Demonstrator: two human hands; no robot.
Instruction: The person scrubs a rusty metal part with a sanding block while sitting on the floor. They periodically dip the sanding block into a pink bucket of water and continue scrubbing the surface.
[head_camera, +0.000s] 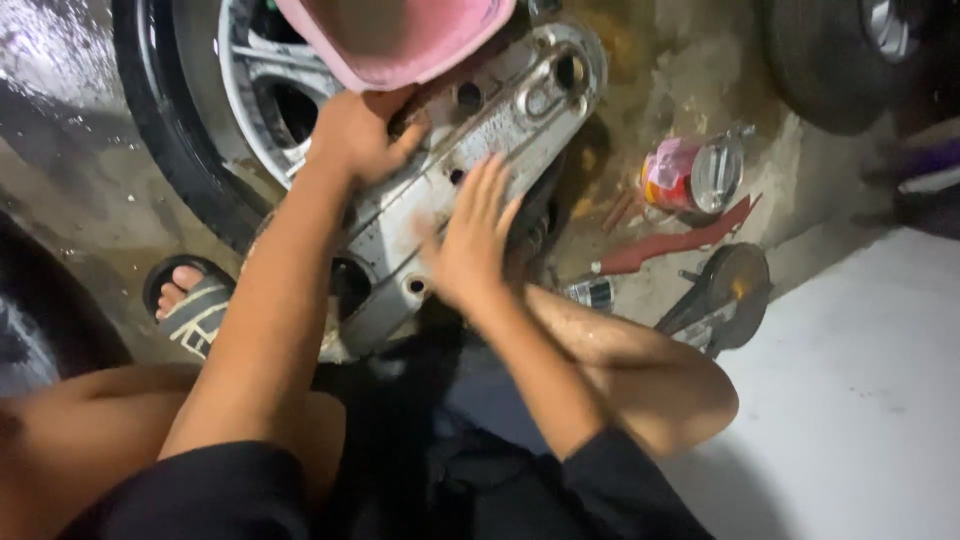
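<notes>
A grimy silver engine side cover (500, 110) of a scooter lies slanted beside the rear wheel (200, 110). My left hand (362, 135) grips the cover's upper edge, just under a pink plastic panel (390, 35). My right hand (470, 235) rests flat on the cover's middle with fingers spread, slightly blurred. I am squatting, knees on both sides, my left foot in a sandal (190, 305) on the wet floor.
On the dirty concrete to the right lie a pink-labelled tin (690, 175) on its side, a red plastic strip (680, 245), a dark round pulley part (735, 285) and a small metal piece (590, 292). Another tyre (830, 60) stands top right. A pale floor slab (860, 400) spreads lower right.
</notes>
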